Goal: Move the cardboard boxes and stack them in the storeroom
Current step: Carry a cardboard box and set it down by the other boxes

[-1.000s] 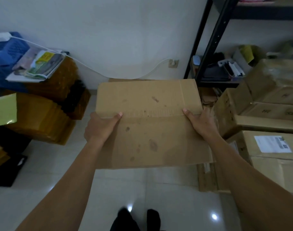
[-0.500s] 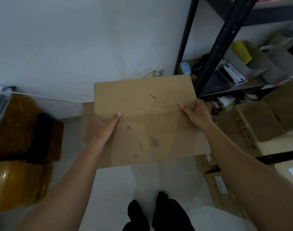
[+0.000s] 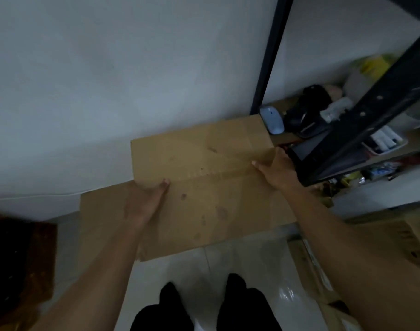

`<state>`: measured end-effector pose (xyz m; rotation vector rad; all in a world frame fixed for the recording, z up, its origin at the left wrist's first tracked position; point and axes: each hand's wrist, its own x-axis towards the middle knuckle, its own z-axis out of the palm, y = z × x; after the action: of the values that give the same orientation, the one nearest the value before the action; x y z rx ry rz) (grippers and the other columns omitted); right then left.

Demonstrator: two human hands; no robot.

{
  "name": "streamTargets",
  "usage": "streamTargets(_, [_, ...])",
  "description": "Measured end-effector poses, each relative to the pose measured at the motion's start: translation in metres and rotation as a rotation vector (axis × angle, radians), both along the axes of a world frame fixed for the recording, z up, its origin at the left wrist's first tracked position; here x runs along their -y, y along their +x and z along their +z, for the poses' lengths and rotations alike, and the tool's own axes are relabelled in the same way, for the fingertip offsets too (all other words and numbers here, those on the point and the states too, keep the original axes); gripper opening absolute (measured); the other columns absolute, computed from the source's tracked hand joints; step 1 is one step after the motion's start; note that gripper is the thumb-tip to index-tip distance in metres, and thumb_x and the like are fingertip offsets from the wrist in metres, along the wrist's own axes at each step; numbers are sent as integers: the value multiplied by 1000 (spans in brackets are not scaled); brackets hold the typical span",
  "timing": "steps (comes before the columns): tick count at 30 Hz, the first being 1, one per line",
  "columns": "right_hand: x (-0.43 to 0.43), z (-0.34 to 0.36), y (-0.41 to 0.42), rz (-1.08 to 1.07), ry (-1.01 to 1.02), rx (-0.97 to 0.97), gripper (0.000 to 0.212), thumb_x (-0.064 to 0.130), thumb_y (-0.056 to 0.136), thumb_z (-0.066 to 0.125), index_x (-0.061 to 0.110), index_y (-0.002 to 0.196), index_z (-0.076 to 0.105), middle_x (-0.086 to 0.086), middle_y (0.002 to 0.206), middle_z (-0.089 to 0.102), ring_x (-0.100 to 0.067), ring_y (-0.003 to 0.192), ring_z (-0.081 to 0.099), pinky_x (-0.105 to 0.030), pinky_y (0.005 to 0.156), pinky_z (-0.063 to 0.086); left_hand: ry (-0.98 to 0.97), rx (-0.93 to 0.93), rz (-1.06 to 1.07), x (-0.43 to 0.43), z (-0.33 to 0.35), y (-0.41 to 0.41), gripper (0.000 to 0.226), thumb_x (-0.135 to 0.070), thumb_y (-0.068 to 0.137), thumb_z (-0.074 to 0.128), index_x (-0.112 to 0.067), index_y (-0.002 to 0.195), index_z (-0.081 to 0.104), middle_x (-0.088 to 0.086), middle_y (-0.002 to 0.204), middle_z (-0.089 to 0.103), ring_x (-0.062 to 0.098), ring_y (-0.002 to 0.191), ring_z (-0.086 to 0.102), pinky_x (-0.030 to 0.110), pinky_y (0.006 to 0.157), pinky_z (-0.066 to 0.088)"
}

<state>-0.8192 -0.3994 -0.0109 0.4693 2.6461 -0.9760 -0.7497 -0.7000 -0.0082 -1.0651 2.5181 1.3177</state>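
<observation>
Item held: one flattened cardboard box (image 3: 204, 187), at frame centre, held off the pale tiled floor (image 3: 192, 278) in front of a white wall (image 3: 108, 91).

Condition: plain brown board, no label or print visible. A fold line crosses it from 9 o'clock to 3 o'clock, dividing an upper panel from a lower one. A second crease runs top to bottom near the upper panel's right end. Several dark spots mark the lower panel, with one smear on the upper. The sheet sits skewed, its right end higher in frame.

Left hand (image 3: 144, 201): at the box's 8 o'clock edge, thumb flat on the top face at the fold line. The other fingers are under the board and hidden; spread cannot be told. The hold reads as a pinch.

Right hand (image 3: 276, 170): at the 3 o'clock edge, thumb on the fold line, remaining fingers hidden behind the edge. Same pinch.

Adjacent: a second cardboard sheet (image 3: 101, 216) shows from behind the box at 9 o'clock. A black rack (image 3: 371, 120) stands at 2 o'clock, with a pale mouse (image 3: 272, 120) on its shelf just beside the box's upper right corner.
</observation>
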Motion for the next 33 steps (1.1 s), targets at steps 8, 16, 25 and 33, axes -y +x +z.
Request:
streamTargets(8, [3, -47, -51, -37, 210, -16, 86, 56, 83, 62, 10, 147, 29, -18, 147, 33, -37, 136, 23, -43, 110, 23, -35, 40, 15, -1, -55, -59, 94, -57, 75, 73, -2, 141, 35, 17, 142, 47, 35, 128, 48, 43, 102, 40])
streamTargets(16, [19, -47, -40, 62, 364, -118, 63, 48, 91, 55, 7, 137, 43, -18, 145, 31, -40, 125, 32, -46, 104, 29, -81, 1, 100, -9, -59, -54, 92, -57, 73, 74, -9, 142, 37, 12, 141, 50, 33, 126, 50, 42, 101, 40])
streamTargets(25, [22, -52, -21, 337, 497, -62, 58, 41, 103, 24, 13, 153, 13, -11, 161, 0, -37, 145, 0, -47, 116, 5, -139, -14, 31, -12, -69, -46, 98, -62, 77, 67, -7, 148, 27, 13, 148, 41, 33, 134, 42, 46, 106, 36])
streamTargets(33, [44, -14, -8, 395, 304, 46, 61, 46, 100, 32, 13, 151, 23, -11, 161, 9, -30, 147, 11, -43, 118, 13, -361, 42, -383, -24, -39, -40, 99, -74, 82, 42, -13, 154, 15, 17, 160, 10, 32, 148, 8, 47, 119, 15])
